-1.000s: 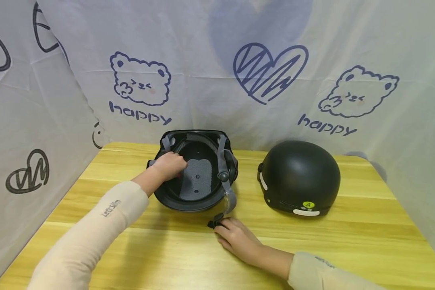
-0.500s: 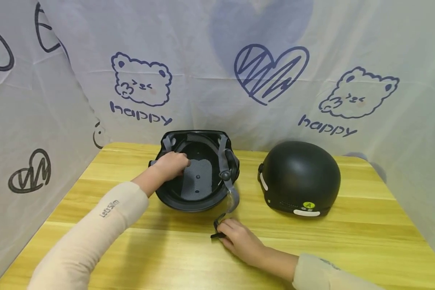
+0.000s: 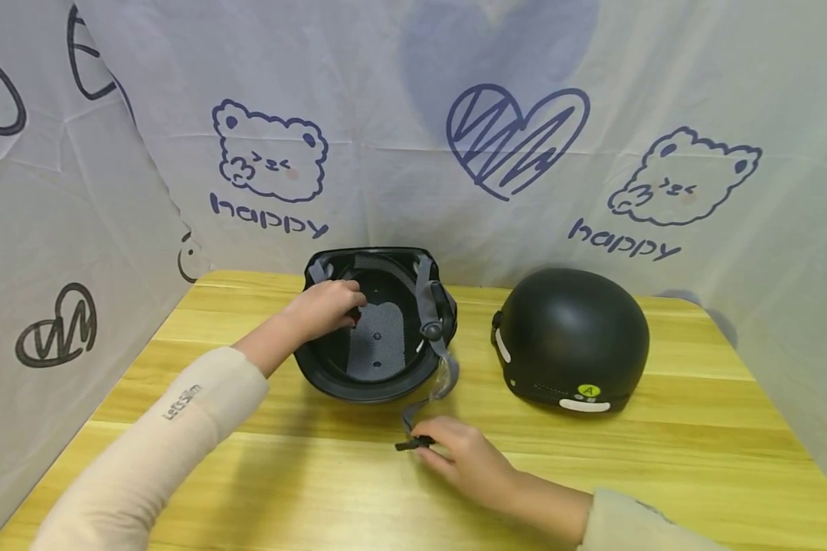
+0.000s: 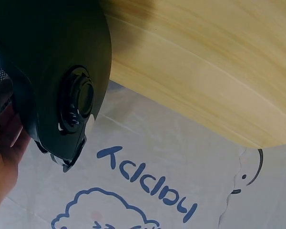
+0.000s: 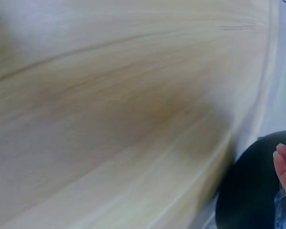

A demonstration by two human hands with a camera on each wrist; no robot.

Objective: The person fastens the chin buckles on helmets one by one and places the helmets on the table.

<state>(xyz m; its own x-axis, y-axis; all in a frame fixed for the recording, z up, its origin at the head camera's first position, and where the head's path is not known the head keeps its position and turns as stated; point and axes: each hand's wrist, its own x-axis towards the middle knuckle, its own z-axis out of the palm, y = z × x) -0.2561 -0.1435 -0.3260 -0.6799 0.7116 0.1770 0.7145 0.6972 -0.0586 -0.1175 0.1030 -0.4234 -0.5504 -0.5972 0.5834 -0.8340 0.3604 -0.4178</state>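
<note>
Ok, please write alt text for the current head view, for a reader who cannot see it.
A person's right hand pinches the black buckle on the grey strap of a black helmet whose inside faces the viewer; the left hand is over its opening. A second black helmet sits dome up to the right on a wooden table.

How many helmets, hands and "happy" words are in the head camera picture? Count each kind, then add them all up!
Helmets: 2 (left helmet, right helmet)
Hands: 2 (left hand, right hand)
"Happy" words: 2 (left word, right word)
Total: 6
</note>
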